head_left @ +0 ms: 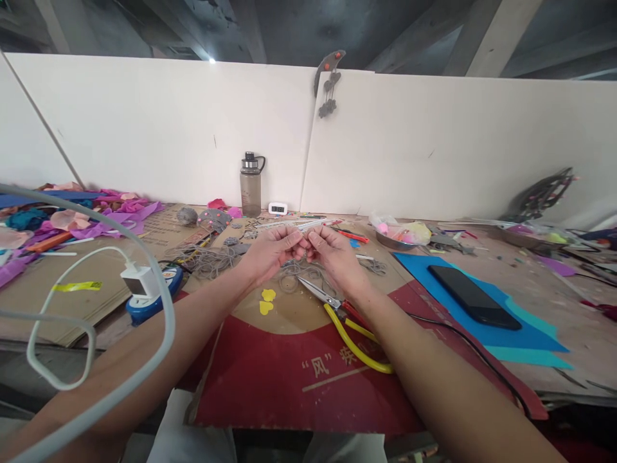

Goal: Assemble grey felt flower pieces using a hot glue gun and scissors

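My left hand (274, 252) and my right hand (336, 255) meet fingertip to fingertip above the table. Both are closed in a pinch, and what lies between the fingers is too small to make out. Grey yarn (212, 260) lies in loose tangles behind and beneath the hands. Yellow-handled scissors (348, 331) rest under my right wrist, their blades pointing toward the yarn. Two small yellow cut-out pieces (267, 301) sit on the cardboard (294, 318) below my left hand.
A water bottle (250, 186) and a small digital clock (277, 208) stand by the white partition. To the right, a black phone (472, 296) lies on blue sheets (525, 331). A white cable (166, 321) loops across the left, near a charger (139, 283). Coloured scraps (120, 215) pile at far left.
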A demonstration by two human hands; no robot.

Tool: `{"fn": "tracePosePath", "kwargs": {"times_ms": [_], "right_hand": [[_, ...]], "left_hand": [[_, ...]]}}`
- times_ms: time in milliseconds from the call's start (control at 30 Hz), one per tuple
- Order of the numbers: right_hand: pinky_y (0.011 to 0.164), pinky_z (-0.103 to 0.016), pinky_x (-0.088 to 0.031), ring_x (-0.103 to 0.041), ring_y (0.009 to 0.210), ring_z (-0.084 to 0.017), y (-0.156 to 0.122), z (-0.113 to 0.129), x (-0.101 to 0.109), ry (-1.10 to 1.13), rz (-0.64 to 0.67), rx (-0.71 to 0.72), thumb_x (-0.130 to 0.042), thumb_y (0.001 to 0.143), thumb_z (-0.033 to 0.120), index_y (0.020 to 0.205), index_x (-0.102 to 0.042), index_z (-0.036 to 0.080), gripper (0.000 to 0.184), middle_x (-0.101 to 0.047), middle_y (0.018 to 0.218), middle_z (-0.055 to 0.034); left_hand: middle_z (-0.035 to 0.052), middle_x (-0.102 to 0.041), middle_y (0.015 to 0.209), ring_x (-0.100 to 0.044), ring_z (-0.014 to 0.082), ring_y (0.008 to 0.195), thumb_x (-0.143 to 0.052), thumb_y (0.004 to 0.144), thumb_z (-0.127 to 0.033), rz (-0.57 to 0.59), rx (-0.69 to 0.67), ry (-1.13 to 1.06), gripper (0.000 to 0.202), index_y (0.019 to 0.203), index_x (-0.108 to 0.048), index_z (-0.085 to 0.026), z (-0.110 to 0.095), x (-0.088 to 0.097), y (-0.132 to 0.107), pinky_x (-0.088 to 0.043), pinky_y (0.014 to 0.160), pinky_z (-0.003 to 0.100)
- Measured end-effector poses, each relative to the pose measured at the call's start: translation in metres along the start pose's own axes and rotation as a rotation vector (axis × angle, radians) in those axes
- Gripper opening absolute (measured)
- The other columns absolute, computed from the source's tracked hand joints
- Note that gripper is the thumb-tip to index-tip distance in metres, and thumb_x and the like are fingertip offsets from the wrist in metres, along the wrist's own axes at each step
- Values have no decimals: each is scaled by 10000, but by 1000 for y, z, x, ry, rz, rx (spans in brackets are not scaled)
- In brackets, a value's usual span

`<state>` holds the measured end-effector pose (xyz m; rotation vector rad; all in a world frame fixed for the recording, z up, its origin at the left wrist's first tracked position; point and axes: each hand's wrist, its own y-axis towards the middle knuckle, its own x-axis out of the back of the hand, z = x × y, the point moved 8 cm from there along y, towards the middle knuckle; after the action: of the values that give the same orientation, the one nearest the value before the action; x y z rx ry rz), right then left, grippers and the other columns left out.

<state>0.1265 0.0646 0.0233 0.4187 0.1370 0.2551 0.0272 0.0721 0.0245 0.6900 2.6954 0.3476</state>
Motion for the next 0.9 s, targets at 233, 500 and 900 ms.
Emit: {"fn": "tracePosePath", "kwargs": {"times_ms": [233,500,900], "right_hand": [[605,-257,-405,-477,618,-100,-2,12,8,-250,-100,130,-595,811,307,849,-517,214,128,-527,743,36],[623,-267,-410,-505,657,-125,-6,20,3,-490,-76,227,-583,824,262,828,-531,212,73,-572,755,12],[602,-279,-408,-499,590,-124,-3,13,6,-454,-35,106,-607,788,277,780,-533,212,99,-539,640,34]], "left_hand": [[2,-598,611,-527,87,564,-716,729,-376,-149,-71,310,259,695,-637,-131,-7,15,1,-435,578,227],[11,-630,766,-540,96,627,-703,719,-322,-204,-134,498,222,834,-625,-149,-9,20,-1,-444,608,249],[8,-642,807,-569,110,676,-715,716,-273,-284,-313,797,193,848,-613,-175,-33,14,-12,-451,666,258]]}}
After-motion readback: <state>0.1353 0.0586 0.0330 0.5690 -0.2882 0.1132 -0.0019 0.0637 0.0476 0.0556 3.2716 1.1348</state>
